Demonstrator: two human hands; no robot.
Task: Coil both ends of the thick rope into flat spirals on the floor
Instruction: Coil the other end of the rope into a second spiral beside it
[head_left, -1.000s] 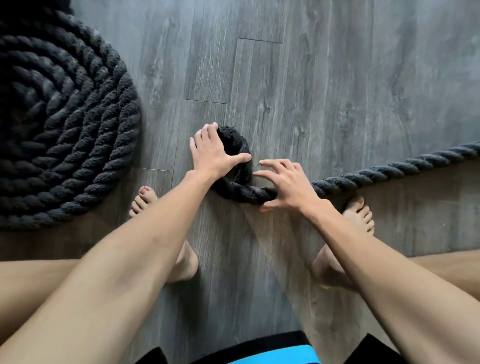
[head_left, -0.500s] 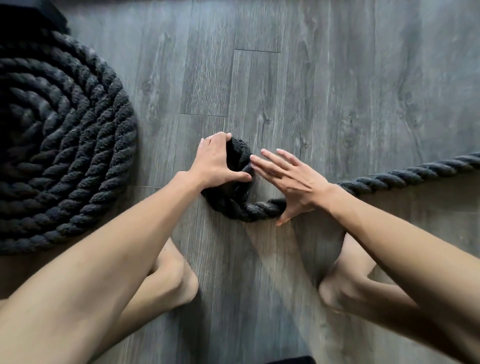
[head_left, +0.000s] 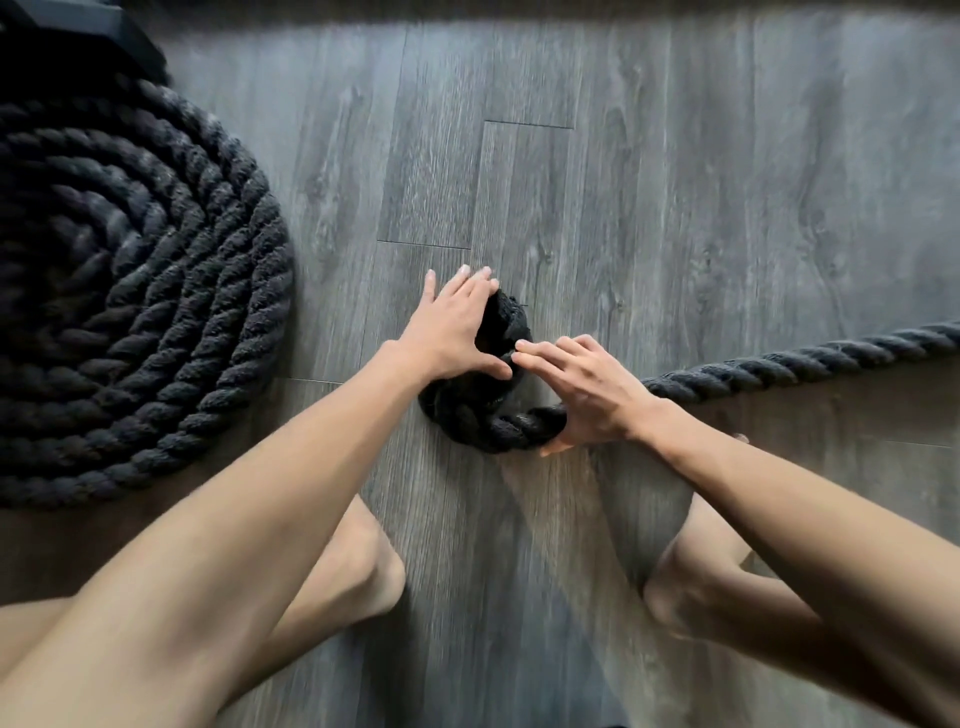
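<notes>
While straight left fingers (head_left: 457, 291) flatten the twisted black rope (head_left: 779, 365) curl, right fingers (head_left: 550, 353) (also outstretched) press it

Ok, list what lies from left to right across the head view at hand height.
finished rope spiral → left hand → right hand → loose stretch of rope, which runs off the right edge.

I saw left hand (head_left: 457, 332) pressing flat on small coil (head_left: 493, 426) | right hand (head_left: 589, 389) over rope (head_left: 779, 364) beside it, fingers extended | large spiral (head_left: 156, 312) lay well left of both hands
</notes>
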